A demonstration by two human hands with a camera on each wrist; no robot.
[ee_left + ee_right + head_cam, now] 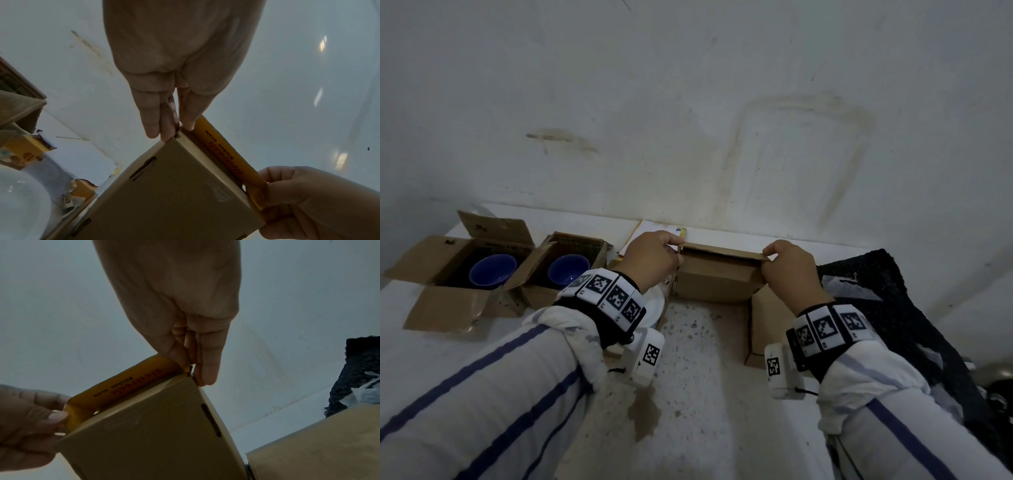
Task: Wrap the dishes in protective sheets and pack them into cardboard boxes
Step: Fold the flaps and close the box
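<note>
A brown cardboard box [717,279] stands against the wall at mid-table. My left hand [654,255] pinches the left end of its far yellow-printed flap [224,154], thumb and fingers either side. My right hand [787,263] pinches the right end of the same flap [127,386]. The flap stands nearly upright above the box front [174,194]. A white plate [655,306] lies beside the box, partly under my left wrist. Two blue bowls [493,270] [568,269] sit in open boxes at the left.
A black mesh sheet [887,308] with white wrapping lies at the right. Another cardboard piece [767,322] stands in front of the box on the right. Torn yellow packaging [26,154] lies near the plate. The stained wall [722,120] is directly behind.
</note>
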